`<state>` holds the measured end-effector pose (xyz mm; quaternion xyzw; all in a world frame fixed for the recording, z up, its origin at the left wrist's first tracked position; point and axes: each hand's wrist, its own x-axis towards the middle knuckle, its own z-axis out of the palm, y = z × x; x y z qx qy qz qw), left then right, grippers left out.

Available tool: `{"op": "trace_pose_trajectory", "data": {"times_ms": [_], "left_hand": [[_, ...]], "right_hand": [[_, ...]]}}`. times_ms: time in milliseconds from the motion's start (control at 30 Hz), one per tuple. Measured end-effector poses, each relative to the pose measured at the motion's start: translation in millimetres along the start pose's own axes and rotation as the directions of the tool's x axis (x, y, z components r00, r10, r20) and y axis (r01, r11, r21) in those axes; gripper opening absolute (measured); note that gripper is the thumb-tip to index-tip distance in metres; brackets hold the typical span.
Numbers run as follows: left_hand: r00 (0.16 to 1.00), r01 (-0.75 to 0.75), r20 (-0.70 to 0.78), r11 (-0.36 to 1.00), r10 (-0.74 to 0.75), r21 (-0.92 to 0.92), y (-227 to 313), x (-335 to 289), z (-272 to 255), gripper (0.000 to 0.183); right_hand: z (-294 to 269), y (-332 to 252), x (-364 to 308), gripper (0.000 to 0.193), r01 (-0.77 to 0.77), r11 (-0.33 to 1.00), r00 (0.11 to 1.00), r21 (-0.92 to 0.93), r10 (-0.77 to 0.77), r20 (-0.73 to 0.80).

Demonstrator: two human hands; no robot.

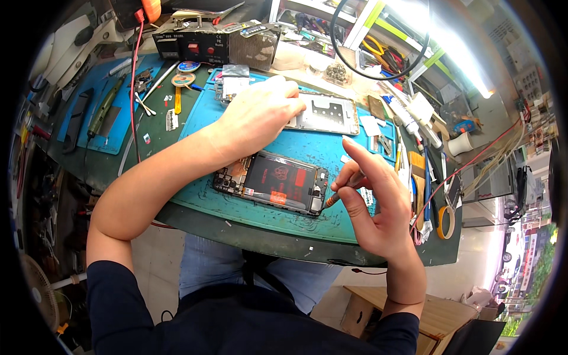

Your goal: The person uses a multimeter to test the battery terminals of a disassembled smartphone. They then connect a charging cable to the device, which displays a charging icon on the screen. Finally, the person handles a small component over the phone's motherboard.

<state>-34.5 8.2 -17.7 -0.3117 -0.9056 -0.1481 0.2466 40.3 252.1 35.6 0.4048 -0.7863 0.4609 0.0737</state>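
Observation:
An opened smartphone (278, 182) lies on the blue work mat (207, 207) in front of me, its black battery and circuit boards exposed. My right hand (381, 198) grips a thin screwdriver (332, 200) between thumb and fingers. The screwdriver's tip is at or close to the phone's right end; whether it touches a screw is too small to tell. Beyond the phone, my left hand (260, 115) is at the left part of a silver phone frame (334, 115). Its fingers are curled and pressed together, and what they hold, if anything, is hidden.
A black-cased device (192, 50) stands at the back. On the left are a green pen-like tool (106, 106) and cotton swabs (145, 105). Brushes (418, 177) and a tape roll (445, 222) lie at the right. A red cable (134, 89) crosses the left side.

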Motion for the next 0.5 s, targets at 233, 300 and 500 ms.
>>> {"op": "trace_pose_trajectory", "data": {"times_ms": [233, 300, 500], "left_hand": [[1.000, 0.004, 0.001, 1.000, -0.004, -0.016, -1, 1, 1, 0.020], [1.000, 0.008, -0.004, 1.000, -0.008, -0.016, -1, 0, 1, 0.020], [0.999, -0.022, -0.031, 0.982, 0.016, -0.188, 10, -1, -3, 0.020]], "right_hand": [[-1, 0, 0, 0.055, 0.031, 0.999, 0.999, -0.025, -0.031, 0.009], [-2, -1, 0, 0.055, 0.023, 0.999, 1.000, -0.024, -0.022, 0.020], [-10, 2, -1, 0.054, 0.128, 0.991, 0.983, -0.050, -0.120, 0.139]]}}
